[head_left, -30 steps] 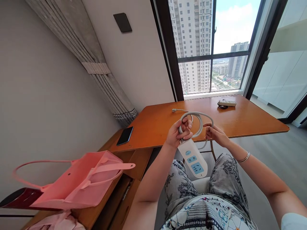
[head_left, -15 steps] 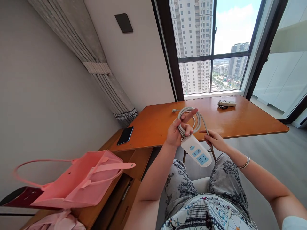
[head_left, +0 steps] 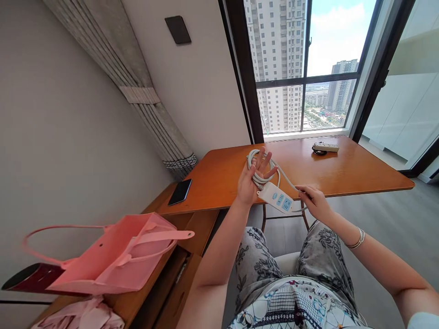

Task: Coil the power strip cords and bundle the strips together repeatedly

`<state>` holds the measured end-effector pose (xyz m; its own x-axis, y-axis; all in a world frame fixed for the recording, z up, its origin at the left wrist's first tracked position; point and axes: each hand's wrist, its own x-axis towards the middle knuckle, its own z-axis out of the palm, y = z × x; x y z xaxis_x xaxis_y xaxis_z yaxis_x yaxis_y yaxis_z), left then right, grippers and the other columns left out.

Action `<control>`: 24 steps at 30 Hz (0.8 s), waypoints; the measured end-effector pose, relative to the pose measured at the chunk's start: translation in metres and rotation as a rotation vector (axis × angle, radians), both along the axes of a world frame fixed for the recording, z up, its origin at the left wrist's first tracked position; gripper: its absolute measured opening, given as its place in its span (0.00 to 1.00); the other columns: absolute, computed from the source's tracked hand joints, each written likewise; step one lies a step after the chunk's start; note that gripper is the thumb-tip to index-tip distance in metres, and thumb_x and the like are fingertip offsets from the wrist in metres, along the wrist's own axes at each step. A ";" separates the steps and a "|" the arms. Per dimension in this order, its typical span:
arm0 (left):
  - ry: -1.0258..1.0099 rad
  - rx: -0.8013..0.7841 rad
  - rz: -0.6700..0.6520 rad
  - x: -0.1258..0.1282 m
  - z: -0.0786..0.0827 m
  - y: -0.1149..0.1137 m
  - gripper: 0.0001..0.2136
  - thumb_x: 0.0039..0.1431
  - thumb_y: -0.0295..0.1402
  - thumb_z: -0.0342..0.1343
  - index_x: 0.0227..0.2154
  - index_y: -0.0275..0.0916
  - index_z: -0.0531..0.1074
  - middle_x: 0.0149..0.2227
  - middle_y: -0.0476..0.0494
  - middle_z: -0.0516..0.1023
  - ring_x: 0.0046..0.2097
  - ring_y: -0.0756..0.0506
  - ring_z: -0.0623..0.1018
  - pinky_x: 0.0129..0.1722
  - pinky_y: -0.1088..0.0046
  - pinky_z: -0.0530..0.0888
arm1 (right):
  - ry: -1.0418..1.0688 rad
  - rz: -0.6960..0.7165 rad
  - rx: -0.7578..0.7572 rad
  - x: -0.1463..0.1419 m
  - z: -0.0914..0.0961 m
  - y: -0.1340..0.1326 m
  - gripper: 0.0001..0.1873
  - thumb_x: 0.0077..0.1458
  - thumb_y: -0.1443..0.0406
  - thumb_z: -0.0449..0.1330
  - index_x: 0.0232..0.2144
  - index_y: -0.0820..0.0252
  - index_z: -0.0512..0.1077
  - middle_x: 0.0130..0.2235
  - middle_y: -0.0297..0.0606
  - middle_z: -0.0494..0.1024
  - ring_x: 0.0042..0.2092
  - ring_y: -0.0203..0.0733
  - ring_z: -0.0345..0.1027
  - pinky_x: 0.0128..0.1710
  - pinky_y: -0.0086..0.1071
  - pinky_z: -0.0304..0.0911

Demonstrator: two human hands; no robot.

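My left hand point(head_left: 252, 179) holds a looped coil of white cord point(head_left: 249, 160), its fingers spread and raised through the loops. Just below that hand hangs a white power strip point(head_left: 276, 197) with blue socket faces, tilted down to the right, over the table's near edge. Off to the right, my right hand point(head_left: 314, 201) pinches a stretch of the same cord, which runs taut from the coil. A loose length of cord shows beneath the right hand, beside the strip's lower end.
On the wooden table point(head_left: 370, 176) lie a second power strip point(head_left: 325, 147) with a black cord and, at the left, a dark phone point(head_left: 180, 192). A pink bag point(head_left: 126, 256) stands on a wooden cabinet to my left, with pink cloth point(head_left: 80, 315) in front.
The left hand's fingers have opened out and the coil has shifted slightly left. The power strip has swung up and away, and the right hand has moved right, drawing the cord straighter.
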<state>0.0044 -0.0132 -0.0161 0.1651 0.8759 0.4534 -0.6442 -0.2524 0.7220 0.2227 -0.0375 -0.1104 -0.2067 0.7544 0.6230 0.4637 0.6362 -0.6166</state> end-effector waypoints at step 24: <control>1.287 0.754 0.533 0.001 -0.009 -0.007 0.23 0.69 0.45 0.42 0.58 0.35 0.62 0.61 0.24 0.70 0.55 0.34 0.78 0.49 0.55 0.75 | 0.179 0.705 -0.803 -0.025 0.061 -0.049 0.47 0.54 0.59 0.65 0.69 0.53 0.47 0.36 0.29 0.66 0.35 0.33 0.70 0.40 0.33 0.69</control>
<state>0.0055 -0.0205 -0.0254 0.5261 0.6045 0.5982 0.5504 -0.7782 0.3023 0.1972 -0.0870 -0.0492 -0.7090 0.7022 0.0646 0.0134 0.1049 -0.9944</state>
